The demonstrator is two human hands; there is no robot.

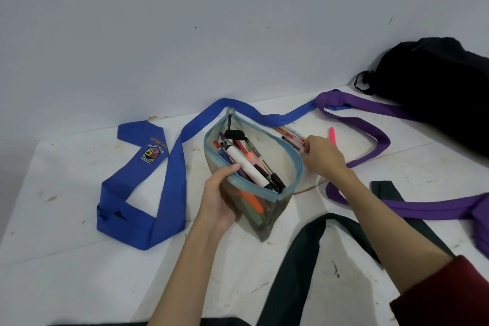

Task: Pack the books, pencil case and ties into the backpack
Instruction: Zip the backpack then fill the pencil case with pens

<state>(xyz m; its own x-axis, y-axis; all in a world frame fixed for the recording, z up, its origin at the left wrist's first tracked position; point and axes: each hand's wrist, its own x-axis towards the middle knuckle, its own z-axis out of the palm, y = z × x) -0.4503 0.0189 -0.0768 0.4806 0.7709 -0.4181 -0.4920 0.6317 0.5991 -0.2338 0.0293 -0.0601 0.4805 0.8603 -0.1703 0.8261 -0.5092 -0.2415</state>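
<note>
A mesh pencil case point(280, 164) with a blue rim stands open in the middle of the white table, full of pens and markers. My left hand point(221, 198) grips its near left side, thumb over the rim. My right hand point(324, 156) rests just right of the case, fingers closing on a few loose pens point(291, 135) lying there. A pink pen point(332, 135) lies beside that hand. A blue tie point(148, 188) with a crest sprawls at the left. A purple tie point(370, 137) loops at the right, and a dark tie point(299, 267) lies in front. The black backpack point(436, 87) sits at the far right.
The white table point(66, 286) is scuffed and stained and meets a pale wall point(185, 34) at the back. Its left edge drops off near the blue tie. No books are in view.
</note>
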